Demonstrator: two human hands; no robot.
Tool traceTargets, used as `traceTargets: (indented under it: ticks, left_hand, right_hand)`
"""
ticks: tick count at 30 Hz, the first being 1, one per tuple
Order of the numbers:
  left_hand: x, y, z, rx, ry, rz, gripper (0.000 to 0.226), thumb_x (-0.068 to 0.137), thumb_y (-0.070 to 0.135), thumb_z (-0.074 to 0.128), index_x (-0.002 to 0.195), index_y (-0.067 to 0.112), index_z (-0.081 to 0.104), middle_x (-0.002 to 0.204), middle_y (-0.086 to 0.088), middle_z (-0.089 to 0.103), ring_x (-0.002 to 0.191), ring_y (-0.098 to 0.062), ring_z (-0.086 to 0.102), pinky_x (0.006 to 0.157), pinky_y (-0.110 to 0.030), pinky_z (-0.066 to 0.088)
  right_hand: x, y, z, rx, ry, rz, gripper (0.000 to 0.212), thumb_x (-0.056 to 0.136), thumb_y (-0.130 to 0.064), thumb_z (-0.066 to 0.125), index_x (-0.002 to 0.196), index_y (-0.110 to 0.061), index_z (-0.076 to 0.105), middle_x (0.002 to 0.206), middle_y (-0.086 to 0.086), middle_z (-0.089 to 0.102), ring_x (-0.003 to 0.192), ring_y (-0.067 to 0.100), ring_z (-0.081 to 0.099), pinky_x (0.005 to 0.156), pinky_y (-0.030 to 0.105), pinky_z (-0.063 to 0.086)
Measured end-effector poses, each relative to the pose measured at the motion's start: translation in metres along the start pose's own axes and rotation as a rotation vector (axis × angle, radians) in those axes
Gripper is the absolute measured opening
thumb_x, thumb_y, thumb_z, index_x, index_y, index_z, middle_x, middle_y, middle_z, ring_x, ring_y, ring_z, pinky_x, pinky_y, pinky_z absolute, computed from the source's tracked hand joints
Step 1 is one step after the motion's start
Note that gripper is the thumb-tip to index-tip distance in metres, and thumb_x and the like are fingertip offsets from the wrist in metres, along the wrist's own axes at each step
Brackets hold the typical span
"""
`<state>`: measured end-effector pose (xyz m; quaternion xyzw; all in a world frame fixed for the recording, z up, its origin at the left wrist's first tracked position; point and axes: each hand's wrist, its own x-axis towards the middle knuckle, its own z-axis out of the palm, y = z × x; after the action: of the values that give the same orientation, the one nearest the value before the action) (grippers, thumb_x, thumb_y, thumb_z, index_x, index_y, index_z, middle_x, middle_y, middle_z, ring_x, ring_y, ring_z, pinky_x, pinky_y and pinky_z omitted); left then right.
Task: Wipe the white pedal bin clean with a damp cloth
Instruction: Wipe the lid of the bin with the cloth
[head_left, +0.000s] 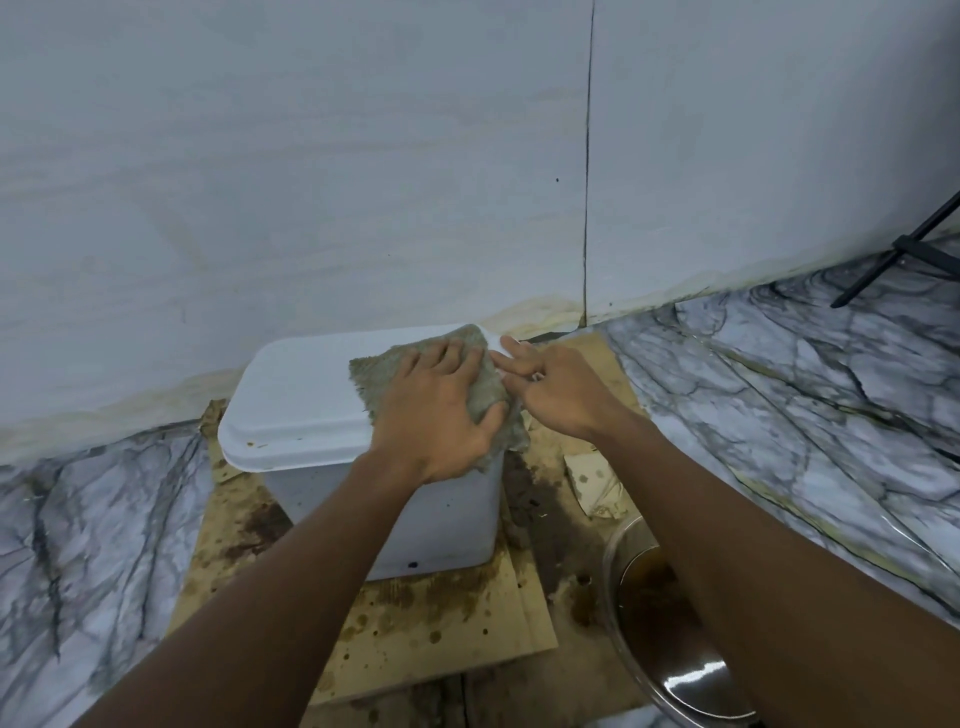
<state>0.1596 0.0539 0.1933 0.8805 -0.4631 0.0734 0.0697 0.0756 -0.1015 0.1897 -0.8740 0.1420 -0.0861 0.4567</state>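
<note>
1. The white pedal bin (332, 415), smooth plastic with a rounded rectangular lid, stood on stained brown cardboard (441, 623) close against the pale wall (311, 182).
2. The left hand (436, 415) lay flat, fingers spread, pressing a coarse grey-green cloth (384, 371) onto the lid's right end.
3. The right hand (561, 395) touched the lid's right rim, fingers partly curled; whether it gripped could not be told.
4. A shiny metal bowl (691, 680) sat near the bin's right; veined marble floor (805, 389) lay open either side.

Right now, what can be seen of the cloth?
The cloth is a grey-green, terry-looking rag with frayed edges, spread over the right end of the white bin's lid, one corner drooping over the front edge. The left hand presses flat on it; the right hand meets its right edge, grip unclear.
</note>
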Motion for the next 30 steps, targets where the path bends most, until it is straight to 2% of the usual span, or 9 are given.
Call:
traceTargets:
  ticks: [5, 9, 14, 19, 22, 25, 28, 30]
  left_hand:
    - [-0.030, -0.047, -0.015, -0.075, -0.029, 0.045, 0.080, 0.090, 0.073, 0.030, 0.158, 0.032, 0.022, 0.165, 0.005, 0.021, 0.153, -0.012, 0.014, 0.121, -0.026, -0.001]
    - [-0.056, -0.089, -0.023, -0.073, 0.009, -0.036, 0.082, 0.087, 0.079, 0.030, 0.156, 0.035, 0.027, 0.163, 0.006, 0.026, 0.152, -0.014, 0.020, 0.122, -0.030, 0.004]
    - [-0.041, -0.057, -0.017, 0.014, 0.035, -0.055, 0.087, 0.088, 0.073, 0.028, 0.157, 0.019, 0.030, 0.162, -0.008, 0.031, 0.151, -0.024, 0.023, 0.125, -0.040, 0.011]
    - [-0.013, -0.017, 0.001, 0.045, 0.021, 0.020, 0.083, 0.093, 0.068, 0.024, 0.159, 0.018, 0.021, 0.164, -0.009, 0.025, 0.153, -0.024, 0.016, 0.125, -0.043, 0.008]
    - [-0.021, -0.027, 0.001, 0.018, 0.029, 0.053, 0.080, 0.095, 0.069, 0.023, 0.159, 0.022, 0.019, 0.165, -0.006, 0.022, 0.153, -0.021, 0.015, 0.126, -0.040, 0.006]
    - [-0.041, -0.050, -0.008, -0.029, 0.041, 0.068, 0.075, 0.097, 0.069, 0.032, 0.159, 0.028, 0.019, 0.166, 0.000, 0.020, 0.153, -0.016, 0.013, 0.124, -0.031, 0.000]
    - [-0.055, -0.070, -0.016, -0.067, 0.056, 0.006, 0.075, 0.095, 0.069, 0.037, 0.158, 0.031, 0.022, 0.165, 0.004, 0.021, 0.153, -0.014, 0.013, 0.121, -0.026, -0.005]
    - [-0.057, -0.073, -0.016, -0.054, 0.062, -0.044, 0.077, 0.095, 0.070, 0.037, 0.158, 0.029, 0.024, 0.165, 0.002, 0.023, 0.153, -0.015, 0.014, 0.122, -0.027, -0.004]
  right_hand:
    - [-0.002, -0.002, 0.002, 0.076, 0.042, 0.011, 0.037, 0.099, -0.025, 0.059, 0.136, -0.025, 0.060, 0.157, -0.009, 0.038, 0.148, 0.008, 0.027, 0.124, 0.042, 0.023]
    - [-0.003, -0.008, 0.004, 0.064, 0.065, 0.017, 0.038, 0.097, -0.025, 0.061, 0.135, -0.024, 0.061, 0.156, -0.010, 0.040, 0.147, 0.008, 0.029, 0.123, 0.041, 0.023]
    - [-0.005, -0.012, 0.005, -0.027, 0.099, 0.045, 0.042, 0.096, -0.029, 0.062, 0.137, -0.024, 0.059, 0.155, -0.010, 0.040, 0.148, 0.010, 0.029, 0.124, 0.039, 0.021]
    - [-0.005, -0.013, 0.010, -0.136, 0.101, 0.028, 0.046, 0.099, -0.031, 0.055, 0.144, -0.023, 0.052, 0.159, -0.008, 0.034, 0.150, 0.014, 0.024, 0.124, 0.040, 0.019]
    - [-0.004, -0.013, 0.014, -0.255, 0.132, -0.017, 0.050, 0.099, -0.032, 0.053, 0.147, -0.018, 0.048, 0.158, -0.002, 0.037, 0.149, 0.018, 0.027, 0.122, 0.036, 0.023]
    - [-0.003, -0.019, 0.021, -0.361, 0.135, -0.129, 0.047, 0.098, -0.031, 0.053, 0.144, -0.021, 0.051, 0.158, -0.001, 0.037, 0.151, 0.015, 0.021, 0.122, 0.038, 0.022]
    - [-0.002, -0.028, 0.029, -0.403, 0.125, -0.222, 0.041, 0.099, -0.023, 0.054, 0.139, -0.016, 0.057, 0.153, 0.002, 0.045, 0.147, 0.018, 0.029, 0.121, 0.036, 0.024]
    - [0.000, -0.029, 0.031, -0.376, 0.132, -0.210, 0.038, 0.098, -0.018, 0.055, 0.135, -0.013, 0.061, 0.150, 0.004, 0.049, 0.143, 0.019, 0.034, 0.117, 0.029, 0.023]
